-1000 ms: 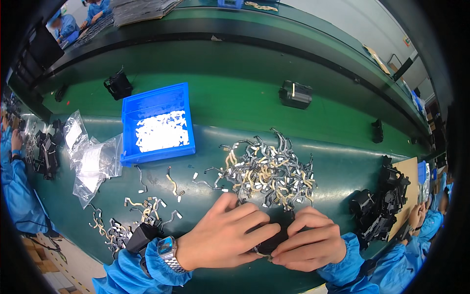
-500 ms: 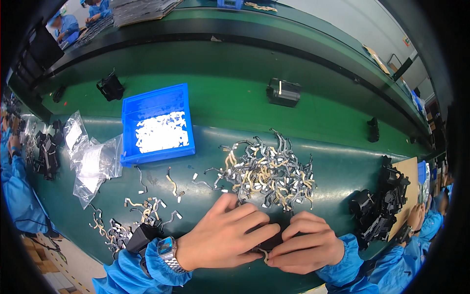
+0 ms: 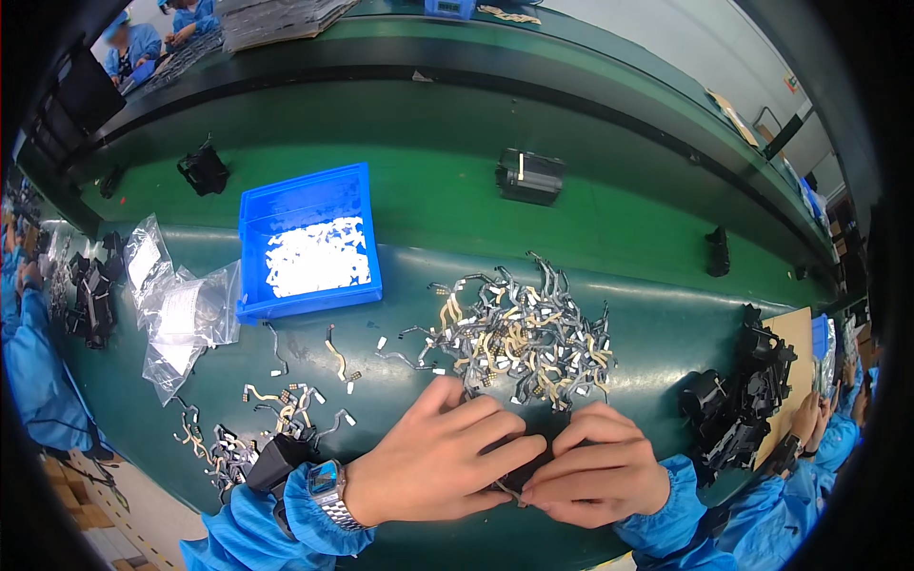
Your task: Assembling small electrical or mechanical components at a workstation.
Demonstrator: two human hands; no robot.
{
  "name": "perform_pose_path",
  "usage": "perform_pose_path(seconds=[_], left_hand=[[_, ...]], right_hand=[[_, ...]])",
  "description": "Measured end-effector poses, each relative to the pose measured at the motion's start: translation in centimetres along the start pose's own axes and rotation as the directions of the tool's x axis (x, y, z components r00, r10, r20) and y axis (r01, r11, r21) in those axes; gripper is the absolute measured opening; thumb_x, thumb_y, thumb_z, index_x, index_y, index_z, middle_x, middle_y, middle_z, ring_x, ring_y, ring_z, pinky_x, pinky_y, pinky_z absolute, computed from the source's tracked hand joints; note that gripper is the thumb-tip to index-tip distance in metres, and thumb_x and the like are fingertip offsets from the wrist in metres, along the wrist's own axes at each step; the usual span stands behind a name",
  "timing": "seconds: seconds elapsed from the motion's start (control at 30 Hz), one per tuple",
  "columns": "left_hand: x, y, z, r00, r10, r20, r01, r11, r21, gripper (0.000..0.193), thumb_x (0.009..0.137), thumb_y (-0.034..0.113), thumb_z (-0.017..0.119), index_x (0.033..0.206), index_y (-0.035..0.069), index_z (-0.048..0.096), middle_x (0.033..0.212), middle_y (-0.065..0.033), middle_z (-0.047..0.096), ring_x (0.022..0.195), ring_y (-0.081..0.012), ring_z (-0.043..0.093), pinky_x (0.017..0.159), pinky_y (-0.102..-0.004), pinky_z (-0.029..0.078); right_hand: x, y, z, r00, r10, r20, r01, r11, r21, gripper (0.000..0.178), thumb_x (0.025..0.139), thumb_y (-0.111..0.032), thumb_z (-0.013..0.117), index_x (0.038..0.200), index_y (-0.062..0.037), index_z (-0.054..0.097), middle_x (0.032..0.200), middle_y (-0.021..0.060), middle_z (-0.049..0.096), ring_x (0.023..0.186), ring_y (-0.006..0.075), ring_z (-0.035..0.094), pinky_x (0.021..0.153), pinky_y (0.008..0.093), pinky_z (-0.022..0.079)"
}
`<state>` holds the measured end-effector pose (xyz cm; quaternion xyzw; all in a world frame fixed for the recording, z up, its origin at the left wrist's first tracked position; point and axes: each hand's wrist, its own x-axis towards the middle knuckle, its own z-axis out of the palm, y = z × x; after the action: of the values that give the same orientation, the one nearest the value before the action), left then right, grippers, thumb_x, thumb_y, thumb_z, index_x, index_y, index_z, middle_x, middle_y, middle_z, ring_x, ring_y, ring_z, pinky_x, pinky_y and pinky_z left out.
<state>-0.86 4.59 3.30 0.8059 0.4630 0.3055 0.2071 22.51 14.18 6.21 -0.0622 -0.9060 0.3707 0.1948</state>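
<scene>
My left hand (image 3: 447, 457), with a watch on its wrist, is closed around a black plastic part (image 3: 526, 470) that is mostly hidden by the fingers. My right hand (image 3: 600, 466) meets it from the other side, its thumb and fingertips pinching a short thin cable (image 3: 509, 491) at the part's near edge. Just beyond both hands lies a heap of short grey and tan cables (image 3: 524, 333) with white connectors. Beside my left wrist, a black plastic piece (image 3: 278, 461) rests by a smaller pile of cables (image 3: 295, 404).
A blue bin (image 3: 246, 271) of small white pieces stands far left, next to clear plastic bags (image 3: 186, 319). Black parts (image 3: 747, 390) are piled at right near cardboard (image 3: 795, 366). A green conveyor (image 3: 419, 205) carries black housings (image 3: 530, 176). Co-workers sit at both sides.
The black housings on the conveyor have shifted left. My right fingers have moved slightly at the cable, which now lies straighter; my left hand stays nearly still.
</scene>
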Motion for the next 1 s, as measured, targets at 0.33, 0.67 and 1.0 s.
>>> perform_pose_path(seconds=[0.33,0.67,1.0], left_hand=[[0.0,0.1,-0.1,1.0,-0.008,0.004,0.008,1.0,0.004,0.06,0.067,0.033,0.09,0.123,0.02,0.072,0.114,0.0027,0.068,0.099,-0.0157,0.062,0.083,-0.0391,0.037],[-0.1,0.0,-0.2,1.0,-0.005,0.017,0.004,1.0,0.028,0.059,0.069,0.034,0.09,0.124,0.019,0.072,0.115,0.0012,0.067,0.103,-0.0173,0.063,0.085,-0.0399,0.037],[-0.3,-1.3,-2.7,1.0,0.008,0.011,-0.007,0.996,-0.094,0.022,0.075,0.02,0.089,0.092,0.022,0.074,0.104,0.0074,0.064,0.106,-0.0195,0.063,0.089,-0.0402,0.038]], right_hand=[[-0.3,0.3,1.0,0.994,-0.002,-0.112,0.0,1.0,-0.018,0.021,0.073,-0.014,0.09,0.093,-0.019,0.087,0.093,-0.005,0.08,0.083,0.0172,0.062,0.074,0.0353,0.048],[-0.2,-0.1,1.9,0.99,0.056,-0.128,-0.067,0.994,-0.082,0.021,0.074,-0.015,0.092,0.094,-0.0155,0.086,0.093,-0.0044,0.078,0.083,0.0169,0.065,0.076,0.0346,0.05],[-0.1,-0.1,1.8,0.992,0.041,-0.117,-0.045,0.999,-0.027,0.022,0.075,-0.01,0.09,0.095,-0.0129,0.082,0.094,-0.0017,0.076,0.083,0.0191,0.067,0.078,0.0319,0.052]])
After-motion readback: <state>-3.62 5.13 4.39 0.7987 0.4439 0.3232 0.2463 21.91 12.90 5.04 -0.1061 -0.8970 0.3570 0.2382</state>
